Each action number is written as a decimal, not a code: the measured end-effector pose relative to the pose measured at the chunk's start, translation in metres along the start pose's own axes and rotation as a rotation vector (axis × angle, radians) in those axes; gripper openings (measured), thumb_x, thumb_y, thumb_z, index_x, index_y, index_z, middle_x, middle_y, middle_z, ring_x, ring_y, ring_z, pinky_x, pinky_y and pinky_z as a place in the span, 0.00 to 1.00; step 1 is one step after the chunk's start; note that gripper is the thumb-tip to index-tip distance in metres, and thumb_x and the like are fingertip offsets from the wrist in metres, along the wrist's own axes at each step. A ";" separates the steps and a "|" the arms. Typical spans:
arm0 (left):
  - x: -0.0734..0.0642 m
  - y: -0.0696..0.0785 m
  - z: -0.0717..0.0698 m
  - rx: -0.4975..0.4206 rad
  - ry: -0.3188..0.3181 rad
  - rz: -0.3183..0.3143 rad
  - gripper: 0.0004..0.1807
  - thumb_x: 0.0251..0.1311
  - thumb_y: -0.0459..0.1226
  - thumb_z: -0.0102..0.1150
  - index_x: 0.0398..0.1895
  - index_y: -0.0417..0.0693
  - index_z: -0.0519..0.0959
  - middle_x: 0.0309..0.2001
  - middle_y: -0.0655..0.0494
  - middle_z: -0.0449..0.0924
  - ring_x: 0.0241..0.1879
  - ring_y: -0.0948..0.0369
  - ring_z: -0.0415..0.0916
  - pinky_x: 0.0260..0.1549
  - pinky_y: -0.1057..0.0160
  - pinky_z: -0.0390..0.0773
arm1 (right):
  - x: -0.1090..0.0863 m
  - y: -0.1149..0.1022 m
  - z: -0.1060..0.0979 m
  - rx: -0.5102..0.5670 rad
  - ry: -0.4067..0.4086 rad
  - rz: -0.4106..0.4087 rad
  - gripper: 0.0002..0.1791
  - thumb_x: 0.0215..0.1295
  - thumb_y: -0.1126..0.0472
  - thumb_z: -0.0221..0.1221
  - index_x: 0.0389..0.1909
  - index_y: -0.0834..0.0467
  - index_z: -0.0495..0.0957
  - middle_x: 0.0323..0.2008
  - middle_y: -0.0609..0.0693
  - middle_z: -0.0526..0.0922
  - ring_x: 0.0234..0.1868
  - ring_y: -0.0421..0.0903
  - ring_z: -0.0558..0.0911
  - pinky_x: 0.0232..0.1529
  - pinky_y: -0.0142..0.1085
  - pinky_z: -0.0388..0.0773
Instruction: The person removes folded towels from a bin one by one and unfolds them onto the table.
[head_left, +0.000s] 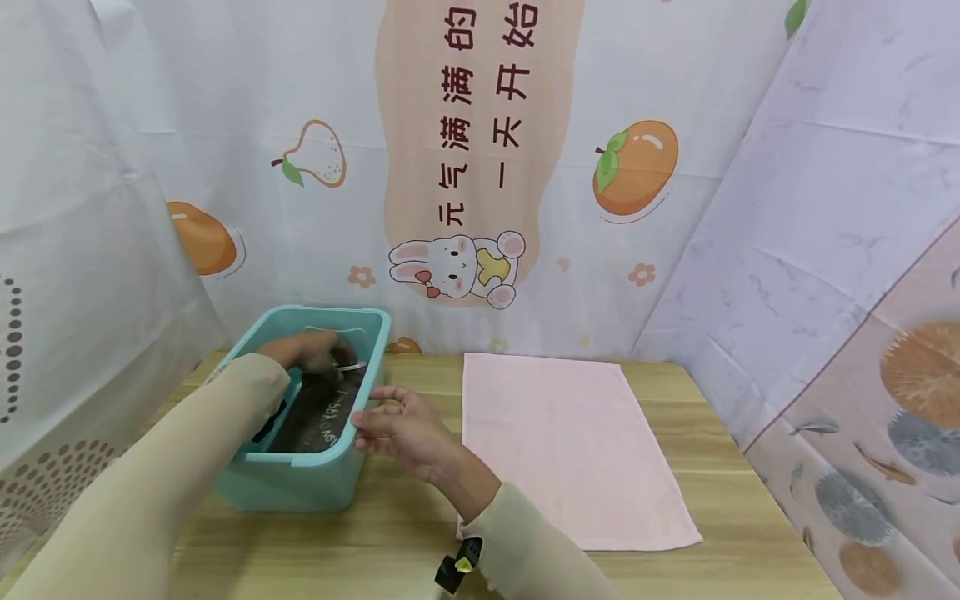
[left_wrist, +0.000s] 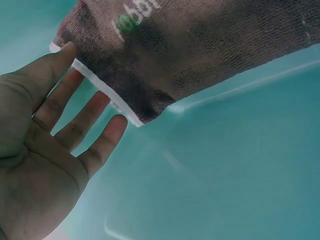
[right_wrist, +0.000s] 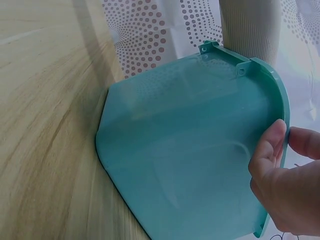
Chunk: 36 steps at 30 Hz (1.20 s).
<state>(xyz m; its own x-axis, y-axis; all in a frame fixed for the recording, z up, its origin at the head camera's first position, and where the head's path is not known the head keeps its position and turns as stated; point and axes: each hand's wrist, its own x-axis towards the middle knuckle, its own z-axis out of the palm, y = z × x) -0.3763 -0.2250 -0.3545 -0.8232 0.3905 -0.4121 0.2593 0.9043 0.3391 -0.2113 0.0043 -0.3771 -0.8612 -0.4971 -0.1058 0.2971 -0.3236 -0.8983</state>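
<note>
Inside the bin [head_left: 300, 487], the left hand [left_wrist: 47, 142] pinches the towel's [left_wrist: 170, 55] edge; the right hand [head_left: 408, 433], gripping the bin's rim [head_left: 377, 358], should steady it.

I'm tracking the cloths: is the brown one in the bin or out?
In: the head view shows the brown cloth within the teal bin, whose rim surrounds it.

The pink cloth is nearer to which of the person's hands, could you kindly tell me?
Right. The right hand is between the bin and the pink cloth, gripping the bin's rim; the left hand is farther, inside the bin at the brown towel.
</note>
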 end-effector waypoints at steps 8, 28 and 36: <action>-0.001 0.002 0.009 0.047 -0.066 -0.012 0.22 0.64 0.34 0.67 0.61 0.41 0.79 0.48 0.50 0.83 0.43 0.53 0.79 0.51 0.43 0.80 | 0.000 0.002 0.000 0.006 0.012 0.000 0.22 0.70 0.70 0.62 0.62 0.59 0.70 0.37 0.53 0.84 0.32 0.44 0.84 0.38 0.33 0.84; -0.004 0.001 0.016 0.100 -0.072 -0.086 0.13 0.64 0.33 0.68 0.50 0.44 0.80 0.39 0.49 0.76 0.37 0.54 0.73 0.37 0.57 0.78 | 0.000 0.001 -0.001 -0.015 -0.001 -0.008 0.22 0.70 0.70 0.62 0.62 0.59 0.70 0.38 0.53 0.84 0.32 0.43 0.84 0.39 0.34 0.84; -0.003 0.004 0.015 0.085 -0.036 -0.107 0.11 0.63 0.31 0.66 0.47 0.43 0.80 0.37 0.49 0.76 0.35 0.54 0.74 0.34 0.59 0.77 | 0.000 0.000 -0.002 -0.009 -0.011 -0.008 0.22 0.70 0.70 0.62 0.61 0.59 0.70 0.37 0.53 0.84 0.31 0.43 0.84 0.38 0.33 0.83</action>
<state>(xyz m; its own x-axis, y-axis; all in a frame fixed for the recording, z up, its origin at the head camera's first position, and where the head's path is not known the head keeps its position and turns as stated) -0.3651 -0.2202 -0.3652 -0.8304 0.2954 -0.4725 0.2140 0.9520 0.2190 -0.2124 0.0055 -0.3775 -0.8589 -0.5034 -0.0942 0.2866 -0.3200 -0.9030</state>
